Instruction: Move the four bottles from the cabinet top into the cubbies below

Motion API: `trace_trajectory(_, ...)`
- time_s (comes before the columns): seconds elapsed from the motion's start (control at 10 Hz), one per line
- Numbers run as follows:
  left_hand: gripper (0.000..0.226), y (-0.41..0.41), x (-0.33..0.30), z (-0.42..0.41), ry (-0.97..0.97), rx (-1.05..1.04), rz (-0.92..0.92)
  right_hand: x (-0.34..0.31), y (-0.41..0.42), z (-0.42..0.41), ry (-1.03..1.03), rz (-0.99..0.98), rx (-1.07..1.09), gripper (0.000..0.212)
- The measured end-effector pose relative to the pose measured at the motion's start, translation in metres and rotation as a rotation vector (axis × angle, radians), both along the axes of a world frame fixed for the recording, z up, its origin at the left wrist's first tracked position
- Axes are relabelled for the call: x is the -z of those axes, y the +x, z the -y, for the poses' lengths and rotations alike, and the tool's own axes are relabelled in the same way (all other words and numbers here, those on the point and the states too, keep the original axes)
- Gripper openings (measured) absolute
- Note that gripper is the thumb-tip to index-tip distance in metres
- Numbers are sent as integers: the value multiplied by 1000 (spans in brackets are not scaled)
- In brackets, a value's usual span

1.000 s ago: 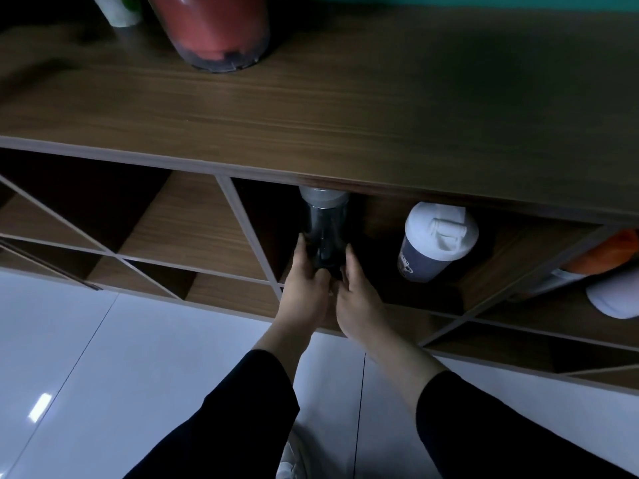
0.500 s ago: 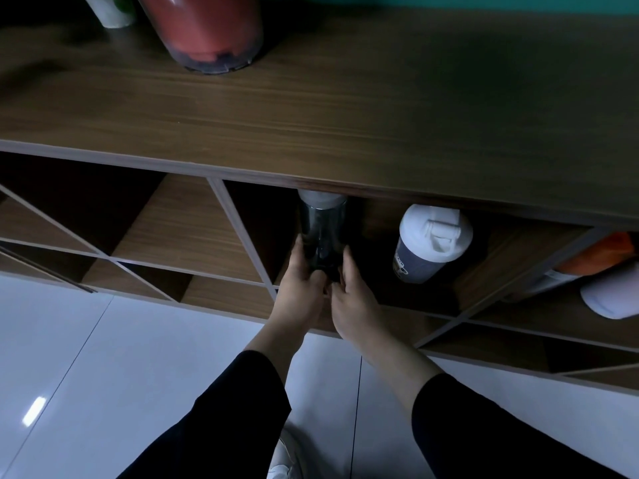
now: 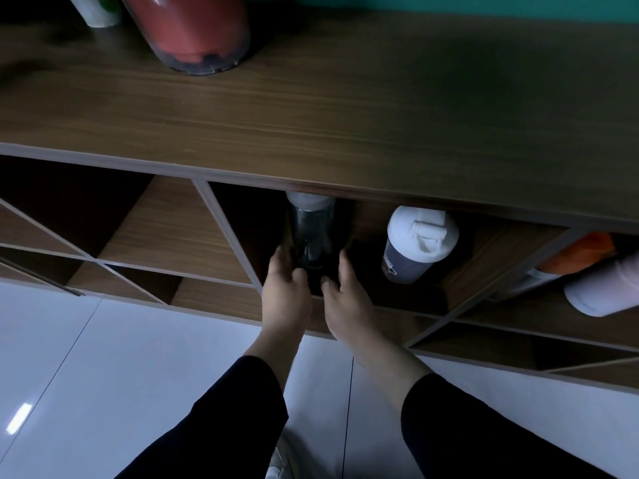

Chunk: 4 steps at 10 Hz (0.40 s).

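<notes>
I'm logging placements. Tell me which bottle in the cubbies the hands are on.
The dark clear bottle with the pale cap, standing between left hand and right hand. The grey shaker bottle beside it stands untouched.

dark bottle [image 3: 313,236] cap under cabinet top [image 3: 345,115]; red bottle [image 3: 193,32] top cropped

A glossy white tiled floor [image 3: 103,375] spreads below, thin dark grout lines crossing it and a bright glare patch near its left edge. A teal wall [image 3: 449,3] (only a strip shows) runs along the top. A pale shoe [image 3: 281,461] peeks at bottom centre.
</notes>
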<state>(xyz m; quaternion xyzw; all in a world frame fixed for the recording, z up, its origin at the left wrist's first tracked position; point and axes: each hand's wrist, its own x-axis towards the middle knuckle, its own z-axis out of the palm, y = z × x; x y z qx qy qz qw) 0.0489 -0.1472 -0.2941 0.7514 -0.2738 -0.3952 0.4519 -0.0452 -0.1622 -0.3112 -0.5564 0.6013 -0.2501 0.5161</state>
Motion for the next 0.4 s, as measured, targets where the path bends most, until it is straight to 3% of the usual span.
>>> trace_trajectory(0.1,36,-18,-13,-8,56,-210,44,-10,-3,-5,-20,-19,15,52)
trace_trajectory(0.3,29,-66,-49,-31,73,9,-319,-47,-52,-34,69,57,-2,34)
trace_trajectory(0.4,29,-69,-71,-69,50,101,-240,-81,-97,-74,-11,-3,77,28)
